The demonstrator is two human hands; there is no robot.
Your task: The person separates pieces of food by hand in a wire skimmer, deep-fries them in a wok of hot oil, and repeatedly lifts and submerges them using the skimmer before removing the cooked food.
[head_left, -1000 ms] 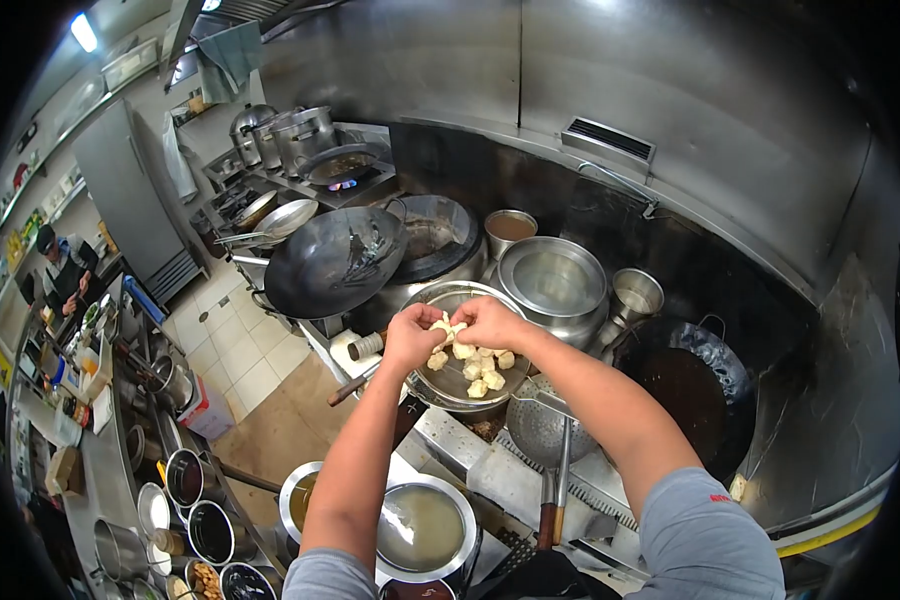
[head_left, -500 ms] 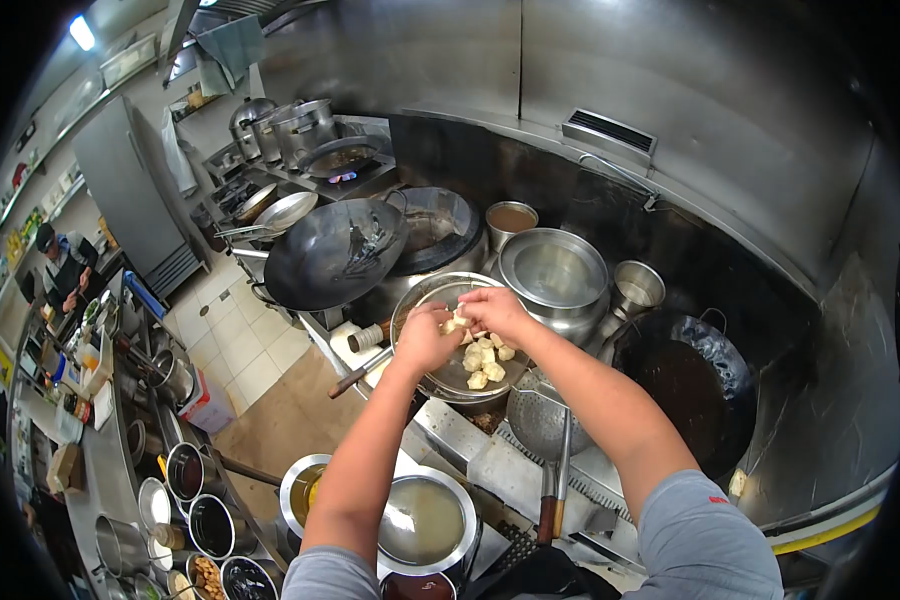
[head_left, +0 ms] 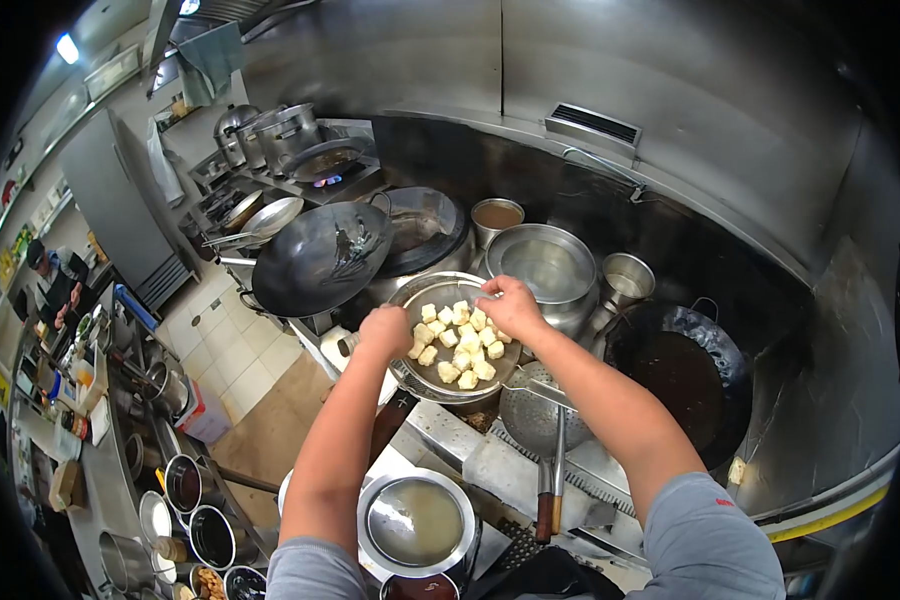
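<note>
A round mesh strainer [head_left: 455, 391] holds several pale, lumpy cubes [head_left: 462, 345], spread in one loose layer. My left hand [head_left: 385, 332] is closed in a fist at its left side, around a handle whose end pokes out past the fist. My right hand [head_left: 511, 305] has its fingers bent over the strainer's upper right rim, pinching it; the fingertips are partly hidden. Just below the right forearm lies a perforated skimmer [head_left: 530, 418], its long handle pointing toward me.
A large black wok [head_left: 320, 258] leans at the left, and a wok of dark liquid [head_left: 680, 385] sits at the right. Behind the strainer stands a metal basin [head_left: 542, 262]. A pot of cloudy liquid [head_left: 415, 520] is close in front. Another person [head_left: 58, 285] works far left.
Both hands have moved apart from the middle of the strainer to its rim and handle. The cubes, clumped before, are spread out. The view has shifted slightly.
</note>
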